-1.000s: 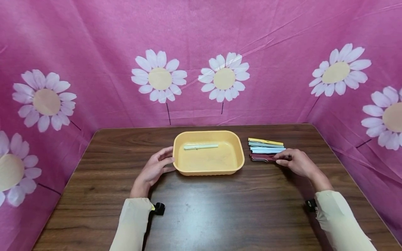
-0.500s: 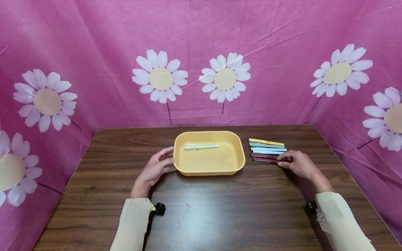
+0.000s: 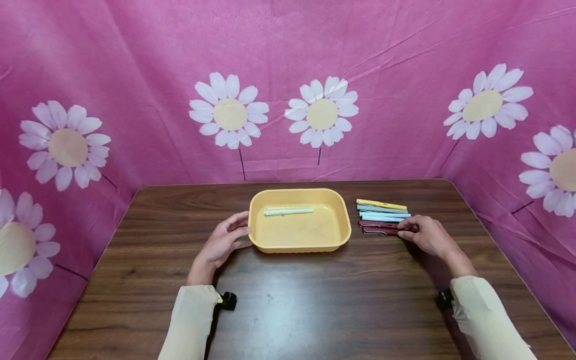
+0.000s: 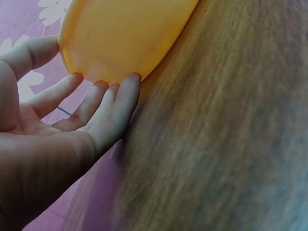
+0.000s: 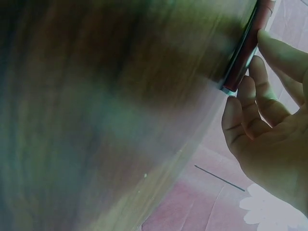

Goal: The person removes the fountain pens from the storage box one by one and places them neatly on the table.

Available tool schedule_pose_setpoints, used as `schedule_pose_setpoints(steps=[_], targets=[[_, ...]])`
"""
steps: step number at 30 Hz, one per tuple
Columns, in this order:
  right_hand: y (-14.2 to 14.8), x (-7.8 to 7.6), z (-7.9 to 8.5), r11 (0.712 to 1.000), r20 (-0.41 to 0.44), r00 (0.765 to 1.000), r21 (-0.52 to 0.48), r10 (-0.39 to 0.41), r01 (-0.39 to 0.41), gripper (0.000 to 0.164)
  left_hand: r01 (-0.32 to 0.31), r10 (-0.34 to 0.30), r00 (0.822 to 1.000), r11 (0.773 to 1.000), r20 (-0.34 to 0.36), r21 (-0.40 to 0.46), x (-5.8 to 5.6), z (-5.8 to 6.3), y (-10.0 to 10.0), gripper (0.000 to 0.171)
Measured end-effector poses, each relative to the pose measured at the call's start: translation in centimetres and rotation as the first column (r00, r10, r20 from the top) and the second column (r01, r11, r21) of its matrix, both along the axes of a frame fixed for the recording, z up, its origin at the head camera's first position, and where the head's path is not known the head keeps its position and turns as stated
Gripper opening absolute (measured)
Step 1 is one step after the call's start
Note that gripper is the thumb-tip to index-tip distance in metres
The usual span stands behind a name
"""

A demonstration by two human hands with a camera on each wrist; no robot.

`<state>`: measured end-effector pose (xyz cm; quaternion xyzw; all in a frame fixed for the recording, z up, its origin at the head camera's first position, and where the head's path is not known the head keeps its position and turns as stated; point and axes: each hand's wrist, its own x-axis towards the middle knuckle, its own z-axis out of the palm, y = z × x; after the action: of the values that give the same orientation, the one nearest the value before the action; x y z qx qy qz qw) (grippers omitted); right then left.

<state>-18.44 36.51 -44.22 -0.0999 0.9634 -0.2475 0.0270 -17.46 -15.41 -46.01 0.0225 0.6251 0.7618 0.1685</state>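
A yellow plastic bin stands on the table with a pale green pen lying in it. My left hand touches the bin's left end; in the left wrist view, fairly straight fingertips meet the bin's wall and the thumb lies at its rim. To the right of the bin, pens lie side by side: yellow, teal, light blue and dark red. My right hand pinches the right end of the nearest dark red pen between thumb and fingers.
The brown wood-grain table ends at the back against a pink cloth printed with white daisies. The same cloth hangs along both sides. A black wrist camera sits at the left cuff.
The nearest dark red pen has slid slightly toward me, with my right hand on it, opening a small gap to the other dark red pen. My left hand stays at the bin.
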Motion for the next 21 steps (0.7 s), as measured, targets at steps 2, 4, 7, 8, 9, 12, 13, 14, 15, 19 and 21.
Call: schedule_pose_setpoints(steps=[2,4,7,8,9,12,13,14,15,19,21], targets=[[0.0,0.0,0.1,1.0,0.0,1.0,0.004,-0.008,0.008,0.011,0.0,0.0,1.0,1.0,-0.003,0.004,0.0,0.0,0.0,0.058],[0.0,0.1,0.3,1.0,0.0,1.0,0.002,-0.017,0.017,0.011,-0.001,0.001,1.0,1.0,-0.001,0.006,0.0,0.0,0.0,0.058],[-0.3,0.2,0.8,1.0,-0.011,1.0,-0.001,-0.025,0.025,0.011,-0.002,0.002,1.0,1.0,-0.001,0.001,0.0,0.0,0.0,0.058],[-0.5,0.2,0.9,1.0,-0.018,0.999,-0.005,-0.028,0.028,0.011,-0.003,0.003,1.0,1.0,0.0,0.0,0.0,0.0,0.0,0.058],[-0.7,0.2,1.1,0.999,-0.021,0.999,-0.009,-0.032,0.032,0.012,-0.004,0.004,1.0,1.0,0.0,-0.002,0.0,-0.1,0.0,0.058],[-1.5,0.2,1.6,0.999,-0.033,0.998,-0.018,-0.047,0.046,0.017,-0.004,0.004,1.0,1.0,0.002,-0.003,0.0,-0.1,0.1,0.058],[-1.9,0.2,1.8,0.998,-0.035,0.998,-0.026,-0.05,0.05,0.018,-0.005,0.005,1.0,1.0,0.005,-0.003,0.0,-0.1,0.1,0.057],[-2.2,0.2,1.9,0.998,-0.035,0.998,-0.034,-0.052,0.05,0.02,-0.005,0.005,1.0,1.0,0.006,-0.003,0.0,-0.1,0.1,0.057],[-2.5,0.2,2.1,0.998,-0.036,0.998,-0.042,-0.053,0.052,0.021,-0.005,0.005,1.0,1.0,0.008,-0.002,0.0,-0.1,0.1,0.057],[-3.6,0.1,2.5,0.996,-0.076,0.996,-0.079,-0.048,0.041,0.022,-0.01,0.01,1.0,1.0,0.009,-0.004,0.0,0.0,0.2,0.057],[-4.2,0.2,2.7,0.994,-0.104,0.993,-0.104,-0.053,0.043,0.022,-0.013,0.013,1.0,1.0,0.008,-0.006,0.0,0.0,0.2,0.057]])
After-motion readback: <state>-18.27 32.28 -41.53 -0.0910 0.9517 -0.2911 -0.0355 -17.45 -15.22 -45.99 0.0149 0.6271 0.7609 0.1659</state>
